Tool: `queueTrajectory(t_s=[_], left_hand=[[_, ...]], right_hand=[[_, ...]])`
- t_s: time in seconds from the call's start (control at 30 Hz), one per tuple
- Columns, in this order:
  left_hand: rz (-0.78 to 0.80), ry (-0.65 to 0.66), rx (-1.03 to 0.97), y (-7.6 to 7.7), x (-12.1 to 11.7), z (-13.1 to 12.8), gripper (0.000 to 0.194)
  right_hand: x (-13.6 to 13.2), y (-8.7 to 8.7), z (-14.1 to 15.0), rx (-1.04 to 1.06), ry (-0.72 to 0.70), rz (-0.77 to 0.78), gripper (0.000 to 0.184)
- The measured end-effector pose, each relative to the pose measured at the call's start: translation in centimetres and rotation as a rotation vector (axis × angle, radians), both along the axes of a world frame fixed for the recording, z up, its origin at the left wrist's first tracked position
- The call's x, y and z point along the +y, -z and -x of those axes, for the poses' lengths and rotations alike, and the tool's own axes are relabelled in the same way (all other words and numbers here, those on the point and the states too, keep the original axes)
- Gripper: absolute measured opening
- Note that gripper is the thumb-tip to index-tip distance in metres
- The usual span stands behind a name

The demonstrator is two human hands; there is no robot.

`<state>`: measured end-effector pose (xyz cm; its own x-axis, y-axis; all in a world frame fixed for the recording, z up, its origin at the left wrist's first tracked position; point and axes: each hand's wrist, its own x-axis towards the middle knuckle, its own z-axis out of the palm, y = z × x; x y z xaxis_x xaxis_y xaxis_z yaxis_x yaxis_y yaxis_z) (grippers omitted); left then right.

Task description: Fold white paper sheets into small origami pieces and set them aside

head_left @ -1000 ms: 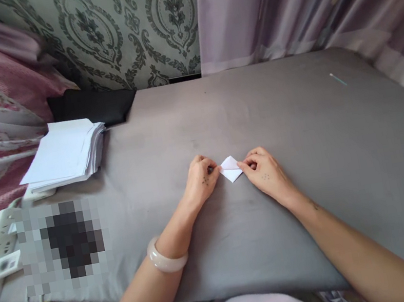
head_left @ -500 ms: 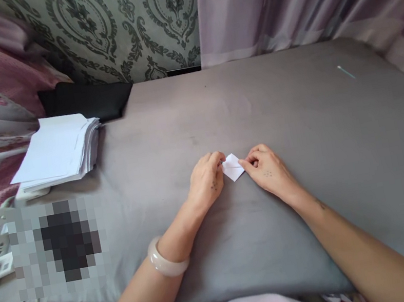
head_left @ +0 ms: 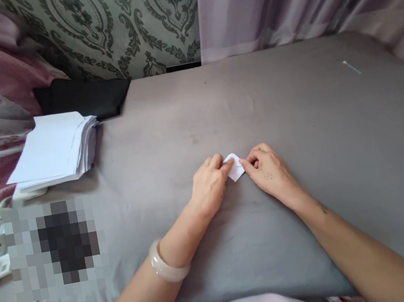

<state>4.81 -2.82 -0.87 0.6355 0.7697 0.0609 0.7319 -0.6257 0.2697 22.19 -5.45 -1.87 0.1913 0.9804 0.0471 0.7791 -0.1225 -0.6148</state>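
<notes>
The paper [head_left: 236,172] is being pinched at its right corner by the right hand [head_left: 270,172] and touched at its left by the left hand [head_left: 209,184], its grip being unclear.

Sm. wht paper [head_left: 236,171] is folded, approx. diamond-shaped.
</notes>
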Motion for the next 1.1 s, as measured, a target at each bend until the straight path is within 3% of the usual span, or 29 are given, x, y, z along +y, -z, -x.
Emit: queueTrajectory(t_s=[0.17, 0.33, 0.4, 0.5, 0.7, 0.9, 1.1], left_hand=[[0.021, 0.000, -0.013, 0.3, 0.3, 0.3, 0.043], [0.054, -0.006, -0.002, 0.3, 0.4, 0.3, 0.044], [0.044, -0.005, 0.011, 0.3, 0.4, 0.3, 0.045], [0.010, 0.010, 0.010, 0.3, 0.4, 0.3, 0.044], [-0.053, 0.035, 0.015, 0.4, 0.4, 0.5, 0.043], [-0.051, 0.039, 0.030, 0.2, 0.3, 0.6, 0.045], [-0.080, 0.033, 0.024, 0.1, 0.3, 0.7, 0.045]], right_hand=[[0.0, -0.2, -0.7, 0.093, 0.005, -0.001, 0.019], [-0.2, 0.1, -2.3, 0.555, 0.104, 0.009, 0.027], [-0.5, 0.1, -2.2, 0.614, 0.144, -0.065, 0.026], [-1.3, -0.2, -1.2, 0.464, 0.104, -0.188, 0.022], [-2.5, -1.2, 0.6, 0.166, -0.184, -0.305, 0.028], [-2.6, -1.1, -0.4, -0.022, -0.124, -0.264, 0.033], [-3.0, -0.6, -0.7, -0.188, -0.189, -0.207, 0.037]])
